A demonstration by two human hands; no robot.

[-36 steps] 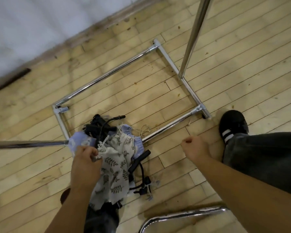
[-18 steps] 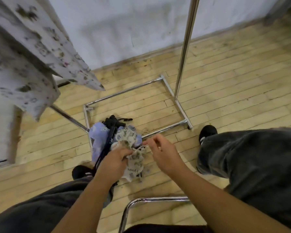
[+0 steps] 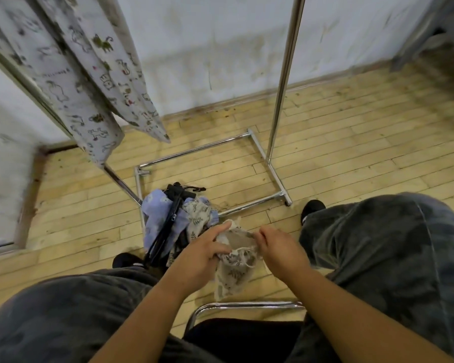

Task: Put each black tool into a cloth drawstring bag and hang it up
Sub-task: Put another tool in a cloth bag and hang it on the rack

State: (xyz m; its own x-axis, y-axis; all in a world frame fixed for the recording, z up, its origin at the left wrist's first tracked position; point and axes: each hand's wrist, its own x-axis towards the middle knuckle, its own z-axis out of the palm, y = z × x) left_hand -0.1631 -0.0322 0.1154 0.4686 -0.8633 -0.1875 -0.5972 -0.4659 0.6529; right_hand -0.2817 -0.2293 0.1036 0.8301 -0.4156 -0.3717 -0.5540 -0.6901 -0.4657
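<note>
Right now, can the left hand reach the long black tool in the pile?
Probably yes: the long black tool lies uncovered beside the left hand, though that hand grips the leaf-print cloth bag.

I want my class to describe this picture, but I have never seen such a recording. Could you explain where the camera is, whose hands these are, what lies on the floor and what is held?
There is no machine here. A person wears a wide-angle camera on the head, so the single picture looks down past their knees at their own two hands. The left hand and the right hand both grip a leaf-print bag near its top. On the wooden floor lies a pile: a blue bag with a black tool across it. The pile sits at a corner of the base of a chrome rack. Printed cloth hangs at the upper left.
</note>
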